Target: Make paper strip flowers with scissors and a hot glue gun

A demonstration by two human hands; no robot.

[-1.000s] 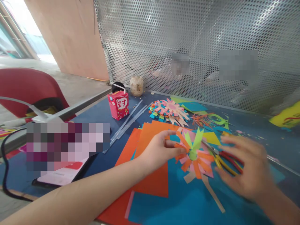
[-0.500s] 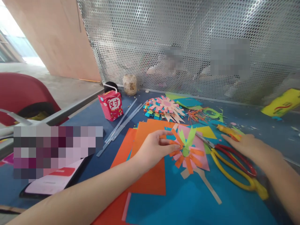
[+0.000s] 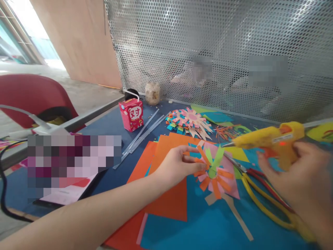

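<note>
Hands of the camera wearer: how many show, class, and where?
2: the left hand holds the paper flower; the right hand grips the yellow glue gun.

Observed from within the room: a perforated metal screen [image 3: 166,41], glinting in places, stands along the far side of a dark blue table [image 3: 104,123]. To its left, a plain peach-coloured panel [image 3: 75,41] meets the pale grey floor [image 3: 85,97], with strong white light at an opening [image 3: 33,24] beyond. A red chair [image 3: 33,90] stands beside the table's grey edge rail [image 3: 96,112].
</note>
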